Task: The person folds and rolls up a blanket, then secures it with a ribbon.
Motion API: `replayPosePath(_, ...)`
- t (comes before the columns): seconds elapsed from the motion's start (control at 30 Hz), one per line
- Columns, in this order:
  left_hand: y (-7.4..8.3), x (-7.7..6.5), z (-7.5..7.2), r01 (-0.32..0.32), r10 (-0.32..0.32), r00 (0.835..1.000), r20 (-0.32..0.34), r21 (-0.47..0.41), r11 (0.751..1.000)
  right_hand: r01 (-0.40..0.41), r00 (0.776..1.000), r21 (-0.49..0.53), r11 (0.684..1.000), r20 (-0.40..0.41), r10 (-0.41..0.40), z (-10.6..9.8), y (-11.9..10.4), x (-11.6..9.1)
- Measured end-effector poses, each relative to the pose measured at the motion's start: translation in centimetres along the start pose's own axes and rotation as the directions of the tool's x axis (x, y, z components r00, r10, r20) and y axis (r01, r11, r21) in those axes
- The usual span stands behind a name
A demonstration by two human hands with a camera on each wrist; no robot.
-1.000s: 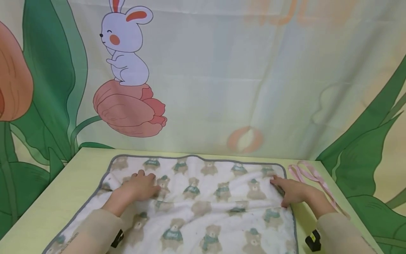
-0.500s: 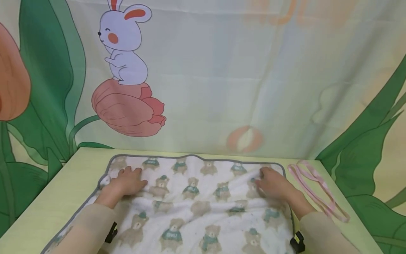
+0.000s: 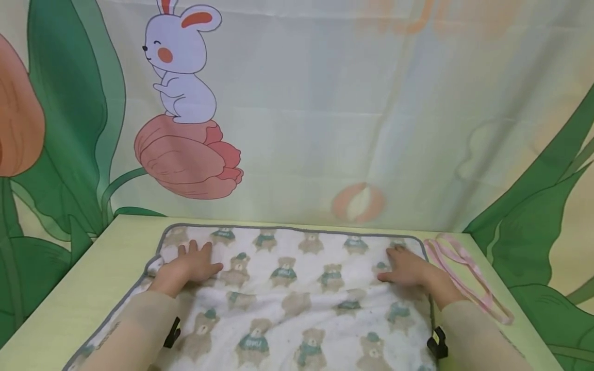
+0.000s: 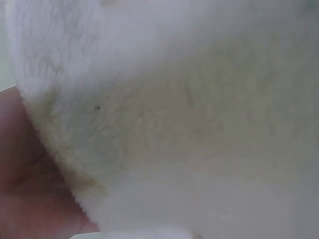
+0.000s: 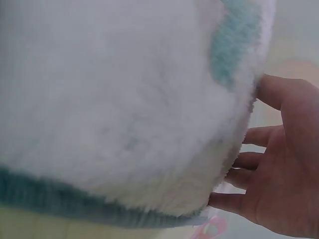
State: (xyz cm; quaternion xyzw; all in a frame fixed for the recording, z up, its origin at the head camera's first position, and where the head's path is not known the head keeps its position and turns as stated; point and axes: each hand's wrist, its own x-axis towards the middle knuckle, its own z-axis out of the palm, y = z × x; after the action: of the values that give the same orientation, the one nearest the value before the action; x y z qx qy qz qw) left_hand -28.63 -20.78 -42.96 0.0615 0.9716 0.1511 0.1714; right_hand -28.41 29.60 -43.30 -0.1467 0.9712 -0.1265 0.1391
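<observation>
The blanket spreads over the middle of the desk, its far side running close along the desk's far edge and its near part passing out of view at the bottom. Both hands are on top of it. The left hand lies near the blanket's far left corner, fingers spread wide and pointing to the far edge. The right hand rests near the far right corner, its fingers extended and apart, the tips meeting the pile; in the left wrist view the fabric hides most of that hand's fingers.

The blanket is white, soft and plush, printed with brown bears, some in teal tops, scarves or hats. A narrow grey trim follows its rounded far corners. Low creases cross it just on the near side of the hands, and the left edge bunches up a little beside the left hand. A ribbon, pink and smooth, lies looped by the desk's right edge, just beyond the blanket.
</observation>
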Motion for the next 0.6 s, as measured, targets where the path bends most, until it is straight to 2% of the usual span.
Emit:
replayPosePath(0.27,0.2,0.5,0.2,0.015,-0.015,1.0,0.002,-0.011,1.0,0.03,0.999,0.067,0.997,0.01,-0.03,-0.6,2.0,-0.5)
replayPosePath(0.6,-0.6,1.0,-0.1,-0.004,0.005,1.0,0.019,-0.039,0.999,0.014,1.0,0.1,0.995,0.007,-0.015,-0.6,3.1,-0.5)
